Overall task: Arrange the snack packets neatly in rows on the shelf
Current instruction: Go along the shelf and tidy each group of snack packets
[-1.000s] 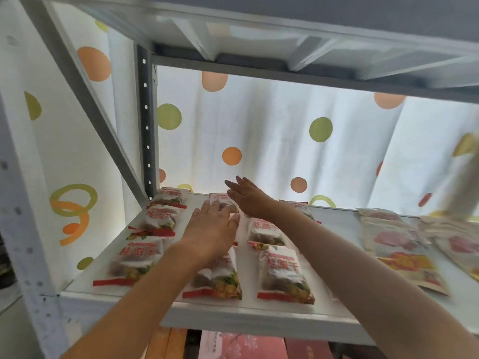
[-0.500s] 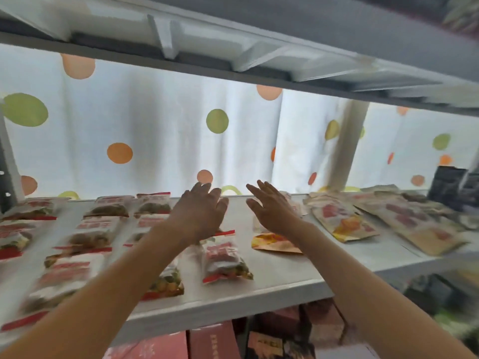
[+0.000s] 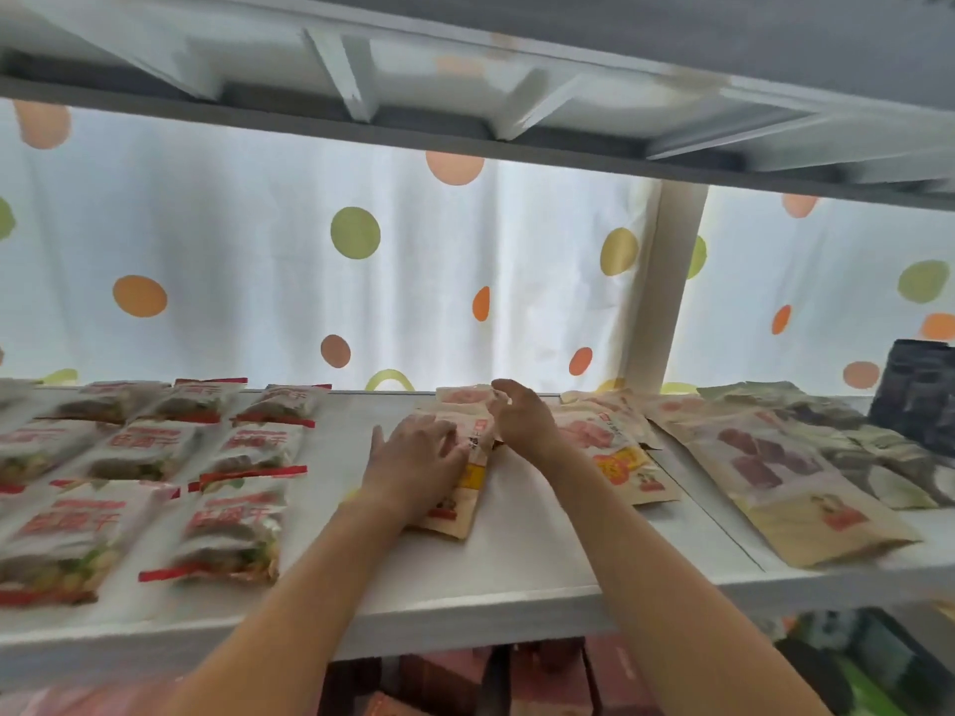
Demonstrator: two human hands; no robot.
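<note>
Shelf (image 3: pixel 517 576), white, under another shelf board; dotted curtain (image 3: pixel 258 261) behind.

Landmark: kraft pouch (image 3: pixel 457 488) mid-shelf, lying flat, long side running front to back.

Left hand (image 3: pixel 413 457) flat on that pouch, fingers spread and straight, pressing or sliding it. Right hand (image 3: pixel 519 418) just right of the pouch's far end, fingers loosely curved at its top edge; pinching or merely touching, cannot tell. Second pouch (image 3: pixel 465 395) just behind, touching or slightly overlapped.

Left of the pouch, past a bare strip of shelf: red-and-clear packets (image 3: pixel 227 529) already in tidy rows, front to back, edges roughly lined up. Judged done, or nearly.

Right of the pouch: more kraft pouches (image 3: pixel 615 452), fanned and overlapping, skewed to the shelf edge. Further right a large pouch (image 3: pixel 785 478) at an angle, then greyish packets (image 3: pixel 878 457) in a loose heap, blurred. Dark box (image 3: pixel 917 390) far right at the back.

Progress, as a judgement: about half. Left block set; kraft row only begun, with one or two pouches placed. Left to do: square the pouch in hand, then pull the fanned pouches over one by one, then sort the heap beyond.

Below the shelf: reddish boxes (image 3: pixel 449 679), partly visible.
</note>
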